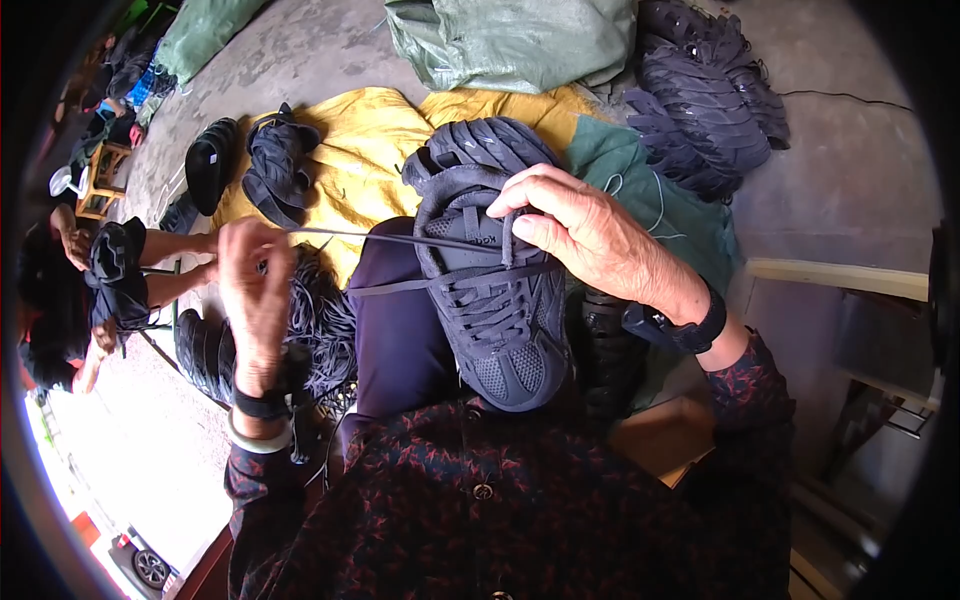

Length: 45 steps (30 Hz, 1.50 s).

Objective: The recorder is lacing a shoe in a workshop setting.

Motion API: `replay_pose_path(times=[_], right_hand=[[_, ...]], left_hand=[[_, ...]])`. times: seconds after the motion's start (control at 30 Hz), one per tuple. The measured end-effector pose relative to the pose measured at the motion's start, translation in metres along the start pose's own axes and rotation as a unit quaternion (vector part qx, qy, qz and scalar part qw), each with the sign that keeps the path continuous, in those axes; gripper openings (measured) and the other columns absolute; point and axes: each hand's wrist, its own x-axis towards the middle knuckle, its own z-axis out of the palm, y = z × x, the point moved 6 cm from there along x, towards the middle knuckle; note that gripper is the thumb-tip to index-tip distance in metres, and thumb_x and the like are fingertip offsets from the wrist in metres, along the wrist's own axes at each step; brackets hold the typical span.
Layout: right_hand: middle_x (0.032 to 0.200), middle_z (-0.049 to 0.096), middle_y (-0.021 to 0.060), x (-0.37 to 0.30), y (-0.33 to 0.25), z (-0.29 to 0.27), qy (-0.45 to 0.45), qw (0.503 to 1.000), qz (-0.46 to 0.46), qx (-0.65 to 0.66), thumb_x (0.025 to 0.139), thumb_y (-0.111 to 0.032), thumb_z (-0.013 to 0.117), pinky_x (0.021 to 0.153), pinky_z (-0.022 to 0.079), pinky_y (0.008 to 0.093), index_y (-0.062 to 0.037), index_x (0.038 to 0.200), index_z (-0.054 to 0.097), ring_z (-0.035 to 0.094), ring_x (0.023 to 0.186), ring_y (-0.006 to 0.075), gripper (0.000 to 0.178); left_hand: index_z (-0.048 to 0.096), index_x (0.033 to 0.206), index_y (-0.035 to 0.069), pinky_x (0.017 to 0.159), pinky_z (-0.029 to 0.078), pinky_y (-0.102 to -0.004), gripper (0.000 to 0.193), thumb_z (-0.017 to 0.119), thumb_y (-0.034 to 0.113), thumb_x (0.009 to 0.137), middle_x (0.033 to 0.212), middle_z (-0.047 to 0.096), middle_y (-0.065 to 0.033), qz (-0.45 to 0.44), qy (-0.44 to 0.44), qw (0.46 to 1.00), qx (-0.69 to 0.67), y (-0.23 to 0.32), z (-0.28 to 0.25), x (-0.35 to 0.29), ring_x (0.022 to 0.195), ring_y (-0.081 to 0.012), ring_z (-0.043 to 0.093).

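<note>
A black lace-up sneaker (500, 370) rests on my lap, toe toward me, its laces threaded through the lower eyelets. My right hand (590, 225) is closed at the top of the lacing, thumb and forefinger gripping the shoe by its tongue and collar. Blurred by motion, my left hand (256, 285) is off to the left, its fingers closed on a black shoelace (370, 237) that runs taut to the shoe. Below it, a second length of lace crosses the shoe and sticks out to the left, free of my hand.
Black shoe parts (480, 140) lie just beyond the sneaker on a yellow sheet (365, 125). A tangle of black laces (320, 330) hangs left of my knee. A large black pile (700, 100) and a green sack (510, 45) stand farther off. Other people's hands (185, 265) work at left.
</note>
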Motion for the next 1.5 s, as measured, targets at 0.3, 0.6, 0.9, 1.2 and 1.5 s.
replay_pose_path(times=[0.3, 0.6, 0.9, 1.2, 1.5], right_hand=[[0.11, 0.061, 0.0107, 0.003, -0.003, 0.006, 0.0, 1.0, -0.023, -0.011, 0.102, -0.01, 0.058, 0.092, 0.051, 0.0369, -0.003, 0.114, 0.062, 0.063, 0.103, 0.0285, 0.014], [0.109, 0.063, 0.0102, 0.004, -0.011, 0.003, -0.009, 0.999, 0.037, -0.02, 0.1, -0.005, 0.059, 0.09, 0.052, 0.0346, -0.0026, 0.114, 0.063, 0.065, 0.101, 0.0263, 0.015], [0.108, 0.067, 0.0099, 0.005, -0.018, -0.004, 0.035, 0.998, 0.004, -0.054, 0.098, -0.004, 0.062, 0.085, 0.054, 0.032, -0.0022, 0.11, 0.068, 0.068, 0.096, 0.0244, 0.014], [0.096, 0.062, 0.0035, 0.025, -0.046, 0.02, 0.032, 0.971, -0.101, -0.214, 0.09, -0.014, 0.071, 0.092, 0.045, 0.041, -0.0101, 0.088, 0.071, 0.058, 0.095, 0.0259, 0.004], [0.087, 0.06, 0.0057, 0.033, -0.046, 0.041, -0.046, 0.974, -0.073, -0.211, 0.087, -0.01, 0.074, 0.085, 0.044, 0.0399, -0.0062, 0.086, 0.067, 0.059, 0.088, 0.0274, 0.008]], left_hand=[[0.055, 0.121, -0.006, 0.097, 0.06, -0.0407, 0.024, 0.054, 0.014, 0.108, 0.122, 0.067, -0.02, -0.146, 0.243, 0.946, -0.16, -0.116, -0.087, -0.055, 0.106, -0.0273, 0.071], [0.059, 0.117, 0.0, 0.082, 0.055, -0.0331, 0.019, 0.053, 0.017, 0.109, 0.105, 0.065, -0.0071, -0.19, 0.167, 0.84, -0.48, -0.112, -0.074, -0.044, 0.088, -0.0155, 0.062], [0.059, 0.115, 0.007, 0.054, 0.032, -0.0237, 0.018, 0.045, 0.019, 0.112, 0.069, 0.037, 0.0059, -0.319, -0.004, 0.764, -0.561, -0.032, 0.004, -0.031, 0.056, -0.0059, 0.03], [0.062, 0.128, 0.003, 0.056, 0.032, -0.0205, 0.034, 0.064, 0.028, 0.106, 0.086, 0.059, 0.0021, -0.335, -0.181, 0.814, -0.438, 0.015, 0.058, -0.033, 0.061, -0.0048, 0.039], [0.072, 0.122, 0.001, 0.059, 0.038, -0.0177, 0.031, 0.075, 0.019, 0.097, 0.089, 0.07, 0.0027, -0.321, -0.232, 0.803, -0.445, 0.029, 0.075, -0.046, 0.067, -0.0009, 0.051]])
